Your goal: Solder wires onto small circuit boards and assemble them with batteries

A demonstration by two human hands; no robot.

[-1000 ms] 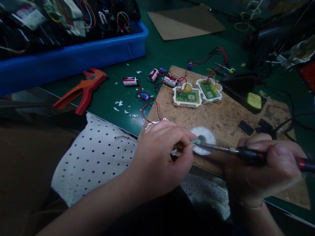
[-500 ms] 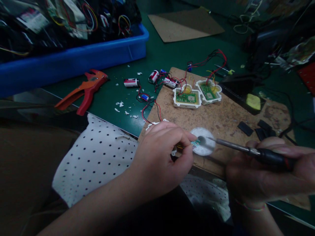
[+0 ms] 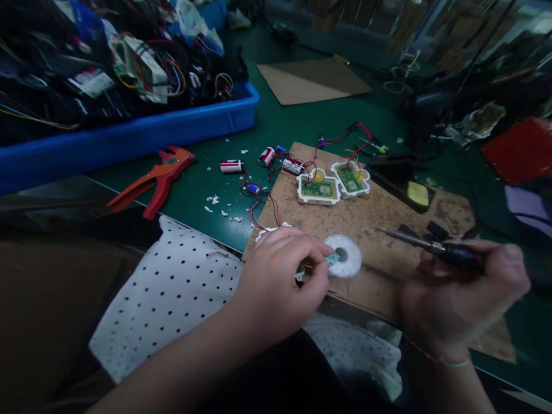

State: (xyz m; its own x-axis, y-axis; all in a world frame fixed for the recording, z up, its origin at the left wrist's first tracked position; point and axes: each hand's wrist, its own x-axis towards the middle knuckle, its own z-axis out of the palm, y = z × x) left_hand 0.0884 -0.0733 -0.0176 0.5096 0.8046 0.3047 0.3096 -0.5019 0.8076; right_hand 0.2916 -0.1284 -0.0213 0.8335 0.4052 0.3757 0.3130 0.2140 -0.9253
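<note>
Between thumb and forefinger, my left hand (image 3: 280,276) pinches a small green circuit board (image 3: 332,259). The board's edge overlaps a white solder spool (image 3: 351,257) lying on the brown board (image 3: 366,224). Under my left fingers a white housing (image 3: 267,232) is mostly hidden, with red and black wires running from it. My right hand (image 3: 457,299) is closed round the black handle of a soldering iron (image 3: 431,244). Its tip points left and is apart from the circuit board. Beyond the spool sit two white housings with green circuit boards, one at left (image 3: 319,188) and one at right (image 3: 351,179).
Orange-red cutters (image 3: 166,178) lie at the table's left edge, below a blue bin (image 3: 207,121) of wired parts. White-and-red batteries (image 3: 232,166) and white scraps are near them. A black iron stand (image 3: 390,178) with a yellow sponge (image 3: 417,196) stands at right.
The soldering iron has moved right, away from the spool and the circuit board. My left hand keeps its pinch. The camera view has tilted up, showing more of the background.
</note>
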